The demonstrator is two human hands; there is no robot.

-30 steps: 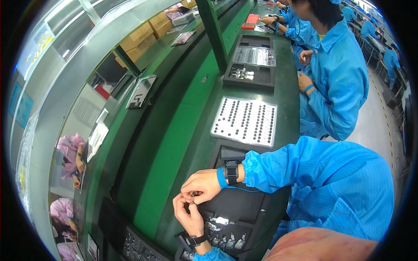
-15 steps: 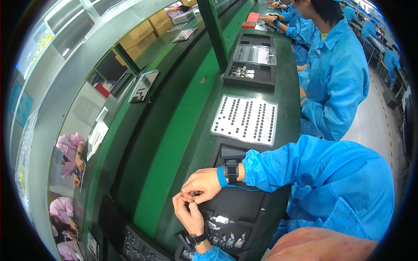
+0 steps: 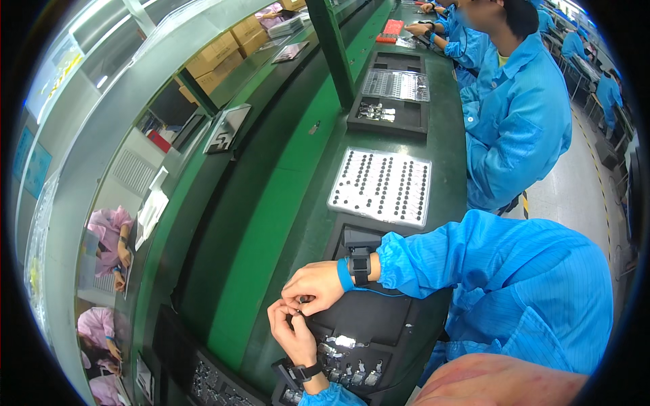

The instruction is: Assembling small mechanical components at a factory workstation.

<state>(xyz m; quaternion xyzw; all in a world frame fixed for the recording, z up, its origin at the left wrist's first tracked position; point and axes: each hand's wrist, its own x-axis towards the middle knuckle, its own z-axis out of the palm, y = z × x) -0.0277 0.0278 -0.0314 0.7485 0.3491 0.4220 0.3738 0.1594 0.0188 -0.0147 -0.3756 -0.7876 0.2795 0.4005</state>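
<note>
My right hand (image 3: 317,285), with a blue strap and a black wristband, bends over the black work tray (image 3: 369,314). Its thumb and forefinger are pinched together. Just below, my left hand (image 3: 292,333), with its own black wristband, meets it with fingers drawn together. A tiny dark piece shows between the fingertips; its kind is hidden by the fingers. Beside my left wrist, several small silver metal parts (image 3: 355,372) lie in the tray's lower section. Past my right hand, a white tray (image 3: 336,196) holds rows of small round black parts.
A further black tray (image 3: 406,128) holds metal parts, with a clear tray (image 3: 396,84) behind it. The green belt (image 3: 271,223) runs alongside, under a green post (image 3: 332,54). A co-worker in a blue smock (image 3: 518,122) sits beyond my right arm. Another black parts tray (image 3: 210,379) stands at lower left.
My hands hold nearly the same pinch. A small piece on the green belt has slid slightly nearer, and the cards across the line have shifted slightly away. The co-worker has changed posture.
</note>
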